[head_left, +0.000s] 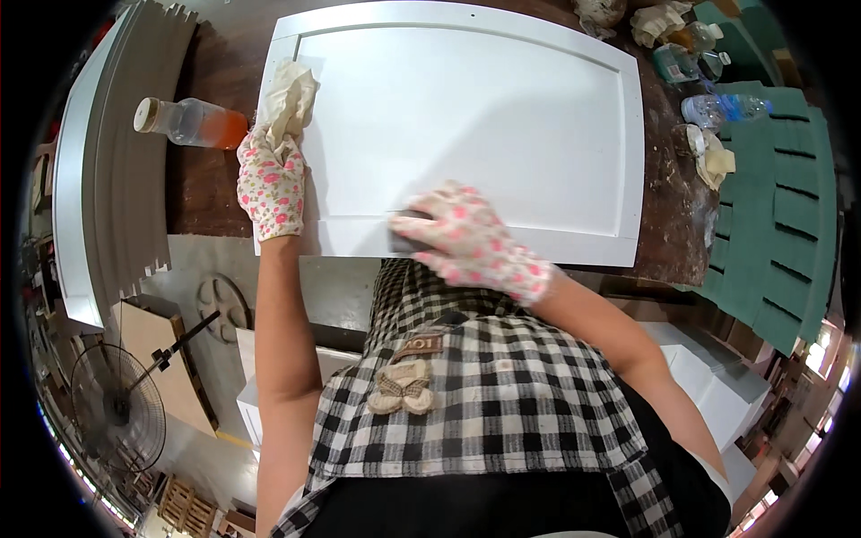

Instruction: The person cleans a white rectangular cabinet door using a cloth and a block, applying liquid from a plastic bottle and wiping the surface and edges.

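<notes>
A white recessed cabinet door panel (pixel 466 117) lies flat on a dark wooden workbench (pixel 211 179). My left hand (pixel 269 184), in a floral glove, holds a crumpled cream rag (pixel 289 97) against the panel's left edge. My right hand (pixel 471 242), also in a floral glove, presses a dark sanding block (pixel 404 235) onto the panel's near frame rail. Both forearms come up from below over a black-and-white checked apron.
A plastic bottle with orange liquid (pixel 193 123) lies on the bench left of the panel. Rags, jars and a water bottle (pixel 722 108) crowd the bench's right end. Green stacked panels (pixel 776 215) are at right, grey-white boards (pixel 108 170) at left, a fan (pixel 117 403) below.
</notes>
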{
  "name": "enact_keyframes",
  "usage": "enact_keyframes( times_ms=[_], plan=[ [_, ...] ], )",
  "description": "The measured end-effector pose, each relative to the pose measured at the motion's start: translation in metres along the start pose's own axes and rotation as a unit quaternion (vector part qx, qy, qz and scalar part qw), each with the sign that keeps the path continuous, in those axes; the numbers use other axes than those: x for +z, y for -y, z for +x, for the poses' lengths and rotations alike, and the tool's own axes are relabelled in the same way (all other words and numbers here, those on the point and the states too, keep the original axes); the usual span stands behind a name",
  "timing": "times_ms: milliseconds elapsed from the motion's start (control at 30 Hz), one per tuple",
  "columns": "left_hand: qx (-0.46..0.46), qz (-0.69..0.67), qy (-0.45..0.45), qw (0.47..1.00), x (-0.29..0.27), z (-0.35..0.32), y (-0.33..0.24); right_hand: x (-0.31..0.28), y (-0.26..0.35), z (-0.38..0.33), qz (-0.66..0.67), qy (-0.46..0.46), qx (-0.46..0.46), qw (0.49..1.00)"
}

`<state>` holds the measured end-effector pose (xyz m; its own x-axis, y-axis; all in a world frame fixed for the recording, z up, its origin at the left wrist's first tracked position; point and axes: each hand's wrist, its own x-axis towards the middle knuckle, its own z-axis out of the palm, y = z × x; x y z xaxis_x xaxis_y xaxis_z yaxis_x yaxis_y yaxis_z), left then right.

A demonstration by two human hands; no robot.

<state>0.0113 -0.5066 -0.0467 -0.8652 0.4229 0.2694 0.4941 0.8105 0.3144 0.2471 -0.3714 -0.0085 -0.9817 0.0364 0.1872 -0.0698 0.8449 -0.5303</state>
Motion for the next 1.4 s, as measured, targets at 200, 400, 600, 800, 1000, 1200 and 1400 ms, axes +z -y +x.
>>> enact_keyframes(
  times_ms=[200,400,600,800,1000,1200,1400],
  plan=[
    [0.034,0.032,0.039,0.998,-0.012,-0.004,0.016,-0.056,-0.037,-0.084,0.004,0.068,0.092,0.993],
    [0.049,0.025,0.046,0.997,-0.011,-0.001,0.008,-0.066,-0.035,-0.101,-0.032,0.066,0.152,0.986],
    [0.045,0.042,0.052,0.997,-0.004,0.003,0.012,-0.027,-0.015,-0.043,-0.016,0.035,0.069,0.997],
    [0.030,0.029,0.032,0.999,-0.002,0.000,0.017,-0.137,-0.062,-0.170,-0.168,0.105,0.241,0.950],
    [-0.034,-0.198,0.077,0.977,0.011,0.003,0.027,-0.112,-0.086,-0.177,-0.081,0.086,0.183,0.976],
    [-0.159,-0.521,0.062,0.837,0.010,-0.002,0.007,-0.022,-0.036,-0.041,0.013,0.084,0.066,0.994],
    [-0.161,-0.625,0.105,0.756,0.004,0.003,0.006,0.041,0.023,0.080,0.009,0.042,-0.021,0.999]
  ],
)
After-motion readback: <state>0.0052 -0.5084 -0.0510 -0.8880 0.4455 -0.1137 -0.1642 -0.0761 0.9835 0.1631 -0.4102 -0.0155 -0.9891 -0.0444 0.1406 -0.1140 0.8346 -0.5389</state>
